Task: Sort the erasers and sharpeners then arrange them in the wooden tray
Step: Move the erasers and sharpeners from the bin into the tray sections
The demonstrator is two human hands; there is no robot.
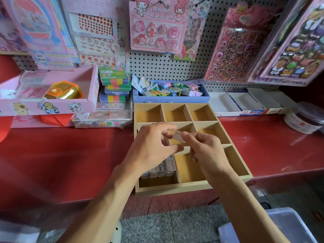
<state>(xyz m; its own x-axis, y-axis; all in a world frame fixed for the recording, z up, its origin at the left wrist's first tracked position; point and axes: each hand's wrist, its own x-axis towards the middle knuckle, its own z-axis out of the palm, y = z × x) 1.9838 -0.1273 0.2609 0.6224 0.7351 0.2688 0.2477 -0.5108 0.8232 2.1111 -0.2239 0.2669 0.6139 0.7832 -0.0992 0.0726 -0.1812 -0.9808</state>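
Both hands meet over the wooden tray [175, 187], left hand [154, 146] and right hand [206, 148] each pinching one small pale eraser [177, 135], probably to line it up for the row of erasers [160, 170] in the near-left compartment.

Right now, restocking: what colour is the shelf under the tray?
Glossy red shelf, head view.
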